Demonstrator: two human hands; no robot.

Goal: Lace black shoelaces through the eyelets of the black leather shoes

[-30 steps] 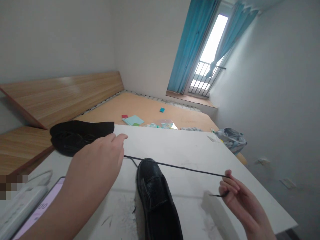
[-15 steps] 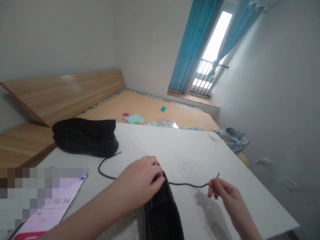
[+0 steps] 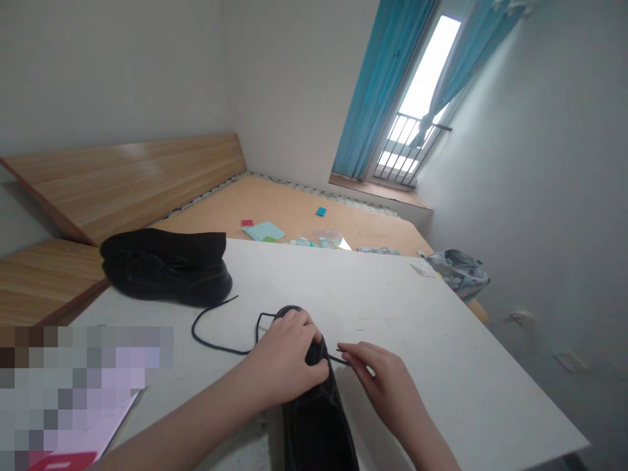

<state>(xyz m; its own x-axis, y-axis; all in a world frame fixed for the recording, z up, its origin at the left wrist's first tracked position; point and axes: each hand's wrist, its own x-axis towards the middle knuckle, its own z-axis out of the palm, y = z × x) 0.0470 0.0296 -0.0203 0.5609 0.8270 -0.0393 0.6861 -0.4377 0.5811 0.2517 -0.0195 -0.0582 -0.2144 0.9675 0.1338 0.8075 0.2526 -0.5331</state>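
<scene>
A black shoe lies on the white table, its toe pointing away from me and its opening towards me. My left hand is closed over its front part, fingers across the top and thumb on the right side. The black shoelace leaves the shoe on the left and curves over the table. Its other end comes out on the right, where my right hand pinches it between thumb and fingers, close beside the shoe. Where the lace passes through the shoe is hidden by my left hand.
A second black shoe lies at the table's back left. A pixelated flat thing with a pink-lilac surface is at the front left. Behind the white table is a tan surface with papers; a bag stands at the right.
My right hand has moved left with the lace, from well out over the table to close beside the shoe. The shoe's toe now shows beyond my left hand, which still holds the shoe.
</scene>
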